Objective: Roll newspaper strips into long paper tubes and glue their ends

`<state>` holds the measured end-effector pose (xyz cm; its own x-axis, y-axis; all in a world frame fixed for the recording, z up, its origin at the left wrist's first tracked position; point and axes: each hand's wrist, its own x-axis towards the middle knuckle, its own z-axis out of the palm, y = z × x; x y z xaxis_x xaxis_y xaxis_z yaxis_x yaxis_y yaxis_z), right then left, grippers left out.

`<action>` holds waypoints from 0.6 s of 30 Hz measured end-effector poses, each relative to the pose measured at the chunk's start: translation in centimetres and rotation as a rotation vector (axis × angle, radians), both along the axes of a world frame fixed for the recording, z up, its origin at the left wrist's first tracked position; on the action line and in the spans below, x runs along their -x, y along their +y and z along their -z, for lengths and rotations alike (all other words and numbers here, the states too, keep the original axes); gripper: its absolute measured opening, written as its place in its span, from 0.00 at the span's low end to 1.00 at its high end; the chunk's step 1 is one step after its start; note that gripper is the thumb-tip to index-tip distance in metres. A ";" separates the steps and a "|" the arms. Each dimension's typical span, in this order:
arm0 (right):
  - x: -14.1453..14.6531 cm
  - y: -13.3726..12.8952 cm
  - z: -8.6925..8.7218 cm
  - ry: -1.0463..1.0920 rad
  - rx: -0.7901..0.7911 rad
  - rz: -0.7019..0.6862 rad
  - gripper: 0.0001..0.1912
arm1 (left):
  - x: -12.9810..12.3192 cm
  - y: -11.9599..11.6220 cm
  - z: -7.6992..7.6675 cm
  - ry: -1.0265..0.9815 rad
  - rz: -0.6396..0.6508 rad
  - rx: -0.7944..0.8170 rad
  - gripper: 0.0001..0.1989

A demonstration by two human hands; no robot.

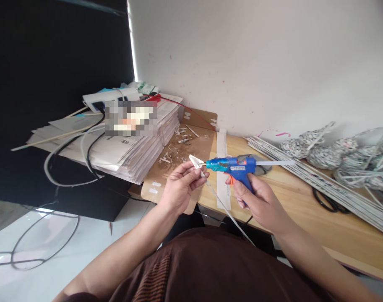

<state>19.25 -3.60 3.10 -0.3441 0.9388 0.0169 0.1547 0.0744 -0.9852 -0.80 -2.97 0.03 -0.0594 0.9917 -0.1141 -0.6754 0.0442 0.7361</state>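
Observation:
My right hand (254, 193) is closed around the handle of a blue glue gun (241, 164), one finger at its orange trigger. A white glue stick (274, 163) juts from the gun's back end. Between the fingertips of my left hand (183, 182) is a folded white paper strip (196, 162), with a pointed end sticking up. Its long narrow tail runs down to the right toward my lap. The gun's metal nozzle is at the folded paper, and whether it touches cannot be made out.
Paper scraps (183, 136) litter a brown cardboard sheet (156, 180) on the wooden table (292, 201). At left rises a tall stack of paper (141, 155) with a power strip (111, 97) and cables on top. Rolled paper sticks (317, 184) and coiled paper bundles (323, 153) lie at right.

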 end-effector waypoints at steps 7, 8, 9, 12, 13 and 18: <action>0.1 -0.1 -0.1 -0.103 -0.086 0.022 0.13 | 0.1 0.0 0.1 -0.018 -0.007 0.012 0.13; 0.1 -0.2 0.0 -0.127 -0.107 0.031 0.13 | 0.1 0.0 0.1 -0.021 -0.010 0.015 0.13; 0.1 -0.2 0.0 -0.152 -0.125 0.039 0.13 | 0.1 0.0 0.2 -0.022 -0.012 0.018 0.13; 0.1 -0.3 0.0 -0.220 -0.172 0.059 0.13 | 0.1 0.0 0.2 -0.023 -0.007 0.020 0.13; 0.1 -0.4 -0.1 -0.241 -0.185 0.063 0.13 | 0.1 0.0 0.2 -0.022 -0.003 0.017 0.13; 0.3 -0.6 -0.2 -0.310 -0.232 0.064 0.13 | 0.2 0.0 0.3 -0.019 -0.002 0.017 0.13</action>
<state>18.96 -4.18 3.30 -0.3073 0.9419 0.1356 0.4534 0.2702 -0.8494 -1.01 -2.96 -0.24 -0.0590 0.9895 -0.1318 -0.6892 0.0551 0.7224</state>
